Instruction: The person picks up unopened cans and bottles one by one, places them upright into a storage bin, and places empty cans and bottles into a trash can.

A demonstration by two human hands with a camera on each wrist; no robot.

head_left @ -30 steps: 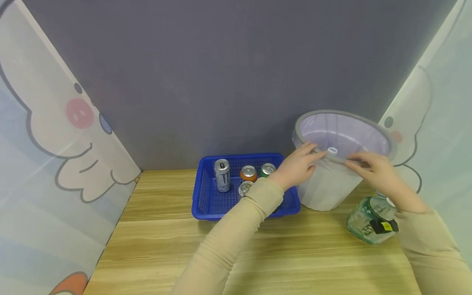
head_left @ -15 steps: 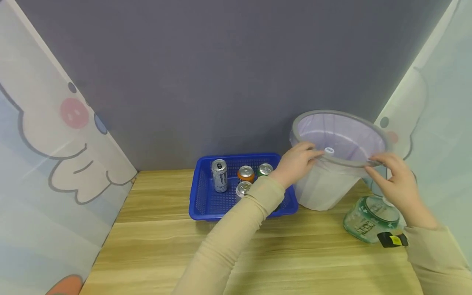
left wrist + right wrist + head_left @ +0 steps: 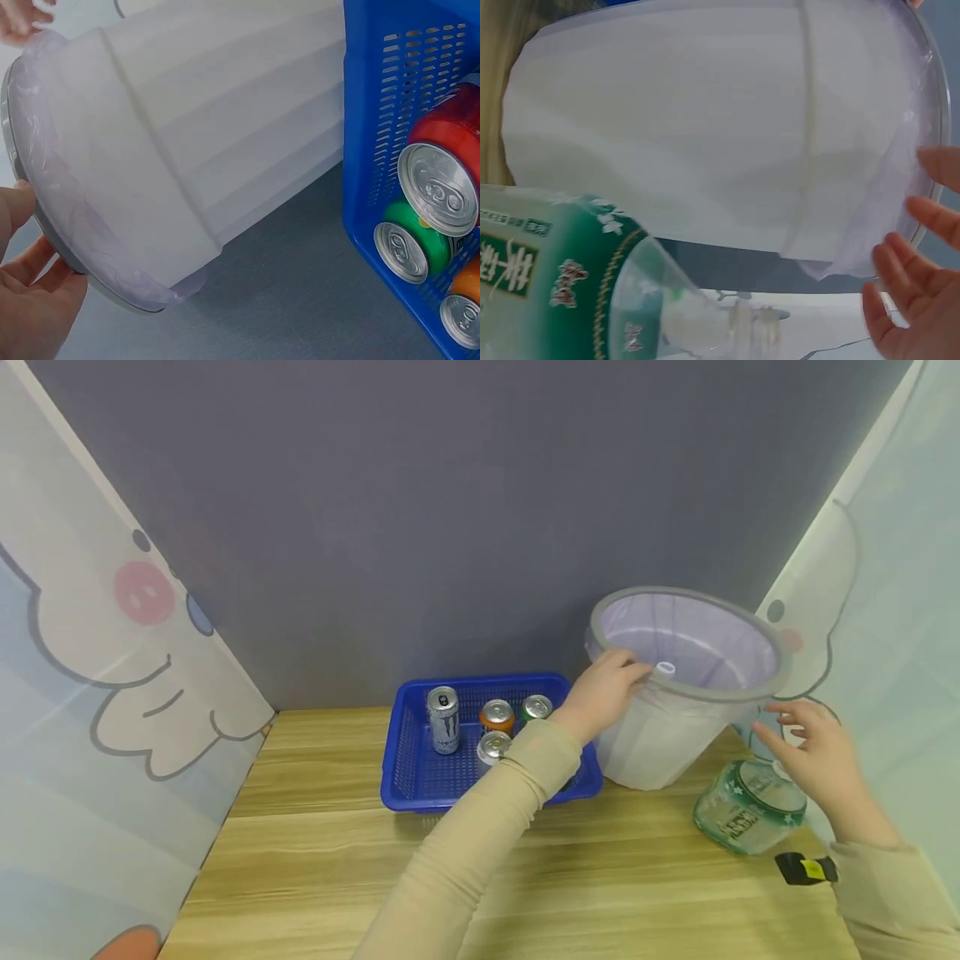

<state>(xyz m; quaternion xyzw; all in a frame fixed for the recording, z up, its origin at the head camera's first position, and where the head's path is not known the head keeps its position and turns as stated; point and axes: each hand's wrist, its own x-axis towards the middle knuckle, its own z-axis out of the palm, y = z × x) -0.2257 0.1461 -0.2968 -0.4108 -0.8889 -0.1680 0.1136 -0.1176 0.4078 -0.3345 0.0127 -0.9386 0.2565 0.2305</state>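
Observation:
A white trash can (image 3: 645,739) with a lilac liner bag (image 3: 697,631) and a grey rim ring (image 3: 712,695) stands at the right of the table. My left hand (image 3: 603,693) pinches the near left part of this rim, thumb and fingers on either side in the left wrist view. The liner's edge (image 3: 52,150) hangs outside, below the ring. Just off the rim's right side is my right hand (image 3: 817,756), its fingers (image 3: 896,266) spread and loosely bent, holding nothing. Below that hand stands a large clear plastic bottle (image 3: 742,818) with a green label.
Left of the can sits a blue basket (image 3: 390,777) with several drink cans, among them a silver can (image 3: 444,727), an orange can (image 3: 497,718) and a red can (image 3: 442,180). A grey wall (image 3: 450,527) rises behind; printed panels flank the wooden table (image 3: 315,860).
My right hand has slid along the rim to the right, let go and dropped slightly toward the bottle. My left hand keeps its hold on the rim.

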